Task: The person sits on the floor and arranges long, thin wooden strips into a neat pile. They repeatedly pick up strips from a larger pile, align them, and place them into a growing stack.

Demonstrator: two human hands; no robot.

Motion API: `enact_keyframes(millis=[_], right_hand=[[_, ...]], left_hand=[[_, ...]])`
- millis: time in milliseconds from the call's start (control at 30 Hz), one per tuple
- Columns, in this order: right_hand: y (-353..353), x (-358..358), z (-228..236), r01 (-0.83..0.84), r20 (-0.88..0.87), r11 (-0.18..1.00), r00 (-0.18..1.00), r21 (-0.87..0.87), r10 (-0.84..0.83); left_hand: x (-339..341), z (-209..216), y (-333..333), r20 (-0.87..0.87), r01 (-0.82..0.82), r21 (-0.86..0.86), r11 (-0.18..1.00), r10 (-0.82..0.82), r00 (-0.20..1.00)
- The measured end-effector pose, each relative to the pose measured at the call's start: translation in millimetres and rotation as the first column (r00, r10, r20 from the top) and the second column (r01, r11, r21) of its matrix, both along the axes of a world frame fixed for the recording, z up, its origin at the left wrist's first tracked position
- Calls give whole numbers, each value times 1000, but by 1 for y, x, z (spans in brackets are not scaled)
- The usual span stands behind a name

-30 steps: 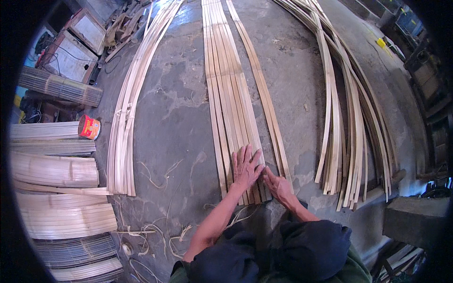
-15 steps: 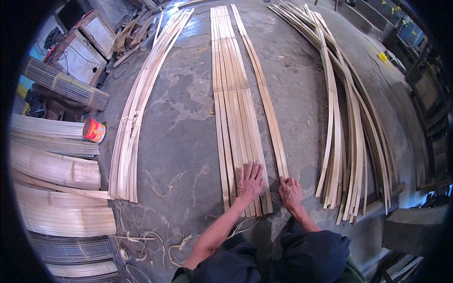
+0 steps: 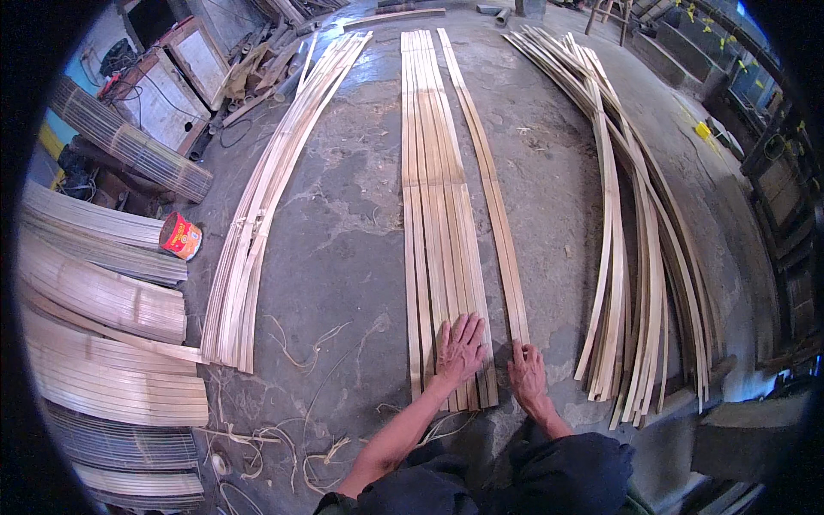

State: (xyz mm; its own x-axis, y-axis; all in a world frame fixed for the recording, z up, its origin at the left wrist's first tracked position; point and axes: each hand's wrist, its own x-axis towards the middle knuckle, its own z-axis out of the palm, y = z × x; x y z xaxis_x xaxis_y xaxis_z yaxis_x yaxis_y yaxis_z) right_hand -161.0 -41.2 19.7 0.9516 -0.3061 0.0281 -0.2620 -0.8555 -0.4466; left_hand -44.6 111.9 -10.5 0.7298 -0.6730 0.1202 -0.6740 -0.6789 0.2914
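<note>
Pale split bamboo strips (image 3: 433, 215) lie side by side on the floor in front of me, forming a long flat row. My left hand (image 3: 461, 348) rests on the near part of this row, palm down with fingers stretched out. Just right of the row runs a separate bamboo strip (image 3: 491, 193), with a narrow gap between them. My right hand (image 3: 527, 375) is at the near end of that strip, its fingers curled onto the end; the fingertips are partly hidden.
A bamboo strip bundle (image 3: 257, 232) lies to the left, and a looser strip pile (image 3: 631, 257) to the right. Slatted bamboo panels (image 3: 120, 378) are stacked at far left beside a red tin (image 3: 181, 237). Loose fibre ties (image 3: 292, 446) litter the floor near my left arm.
The whole view has shifted, so everything sits slightly lower and more of the far floor shows. Both hands stay at about the same places on the strips.
</note>
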Motion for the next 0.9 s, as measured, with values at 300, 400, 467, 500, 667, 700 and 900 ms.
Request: enact_keyframes(millis=[300,400,467,500,667,700,900], right_hand=[[-10,10,-14,-104,-118,984,989,-143,88],[-14,9,-15,-58,-164,986,986,-158,32],[-14,4,-17,-74,-125,988,991,-132,57],[-12,6,-16,-86,-97,990,992,-113,75],[-8,0,-7,-62,-77,997,995,-54,58],[-9,-1,-6,-56,-86,997,995,-45,52],[-7,-4,-9,150,1,938,987,311,-159]], left_hand=[[1,-1,2,-2,-17,-40,999,17,1000],[0,2,-3,-17,-10,-51,999,9,1000],[-2,3,-3,-7,-16,-56,998,16,1000],[0,4,0,4,-23,-52,998,23,1000],[-1,5,2,17,-11,-112,994,13,1000],[0,5,2,29,-14,-114,993,18,999],[0,5,1,23,-20,-68,998,22,1000]])
